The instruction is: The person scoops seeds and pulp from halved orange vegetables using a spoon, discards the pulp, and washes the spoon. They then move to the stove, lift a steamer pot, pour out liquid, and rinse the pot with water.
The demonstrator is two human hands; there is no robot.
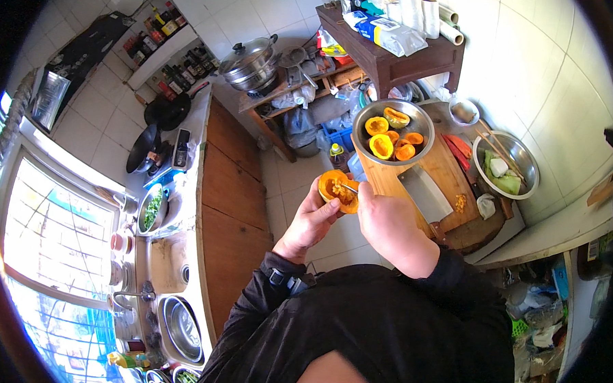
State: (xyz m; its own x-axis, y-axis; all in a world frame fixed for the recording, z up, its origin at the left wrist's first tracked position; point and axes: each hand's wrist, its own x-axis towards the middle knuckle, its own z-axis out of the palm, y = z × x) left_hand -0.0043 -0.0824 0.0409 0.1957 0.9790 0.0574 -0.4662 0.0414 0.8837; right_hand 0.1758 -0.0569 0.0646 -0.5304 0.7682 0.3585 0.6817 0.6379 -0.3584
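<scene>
My left hand (313,217) holds an orange pumpkin half (332,181) with its hollow facing up. Stringy pulp and seeds are still inside it. A metal spoon (350,189) dips into that hollow, its handle gripped in my right hand (387,218). Beyond my hands, a steel bowl (425,145) contains several pumpkin halves (381,146). It rests on a wooden cutting board (432,182). A broad cleaver (425,194) lies flat on the board, with a small heap of scooped pumpkin pulp (460,203) beside it.
Right of the board, a second steel bowl (532,170) holds green peelings and chopsticks. A small white bowl (464,112) stands behind it. A dark wooden table (389,61) carries plastic rolls and packets. To the left run a counter with a sink (167,267), woks (169,114) and wooden cabinets (236,209).
</scene>
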